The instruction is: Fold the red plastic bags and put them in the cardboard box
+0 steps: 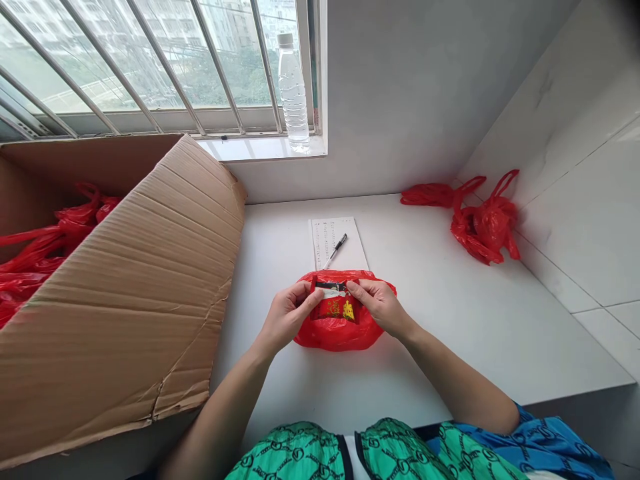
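Note:
Between my two hands is a small red packet (334, 309) with yellow characters and a black and white strip along its top. My left hand (293, 308) pinches its left edge between thumb and fingers. At its upper right corner, my right hand (379, 303) pinches it the same way. Directly beneath the packet sits a red plastic bag (335, 339), spread on the white table. Behind the bag lies a notebook (345, 230) with handwriting on the left part of the page. A black and white pen (336, 250) rests slantwise across it.
On the left, a big cardboard box (130, 293) holds several red plastic bags (65, 230). A clear water bottle (293, 100) stands on the sill by the barred window. Tied red bags (485, 220) lie at the table's back right, near the tiled wall.

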Demonstrator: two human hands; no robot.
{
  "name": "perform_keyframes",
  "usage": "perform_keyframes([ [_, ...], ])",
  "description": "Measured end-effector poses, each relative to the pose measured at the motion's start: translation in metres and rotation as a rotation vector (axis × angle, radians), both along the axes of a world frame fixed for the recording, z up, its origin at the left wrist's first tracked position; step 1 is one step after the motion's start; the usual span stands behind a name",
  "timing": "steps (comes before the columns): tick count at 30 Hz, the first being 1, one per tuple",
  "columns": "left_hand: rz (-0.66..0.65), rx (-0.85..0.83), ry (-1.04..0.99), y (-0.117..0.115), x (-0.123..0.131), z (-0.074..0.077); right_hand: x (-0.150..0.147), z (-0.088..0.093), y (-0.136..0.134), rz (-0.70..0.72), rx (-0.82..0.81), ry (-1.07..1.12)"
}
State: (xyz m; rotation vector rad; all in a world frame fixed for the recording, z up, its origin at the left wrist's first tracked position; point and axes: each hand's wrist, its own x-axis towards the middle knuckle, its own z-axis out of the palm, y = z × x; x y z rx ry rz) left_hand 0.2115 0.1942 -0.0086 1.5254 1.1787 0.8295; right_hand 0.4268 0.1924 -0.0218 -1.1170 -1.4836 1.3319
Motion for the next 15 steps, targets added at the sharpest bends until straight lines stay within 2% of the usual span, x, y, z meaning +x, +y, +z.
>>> perform_keyframes([
  [5, 0.05, 0.242, 0.592, 0.003, -0.007, 0.002, 0.01, 0.009, -0.002, 0.077, 0.062, -0.317],
  [7, 0.038, 0.273, 0.717, 0.004, -0.008, 0.001, 0.011, 0.012, -0.004, 0.16, 0.035, -0.339],
  [9, 0.004, 0.304, 0.759, 0.004, -0.007, -0.001, 0.01, 0.011, -0.004, 0.191, 0.038, -0.337],
  [11, -0.003, 0.345, 0.794, 0.004, -0.005, -0.005, 0.009, 0.006, -0.002, 0.114, 0.114, -0.413],
  [15, -0.029, 0.411, 0.877, 0.002, -0.002, -0.016, 0.01, -0.011, 0.005, -0.071, 0.308, -0.722],
])
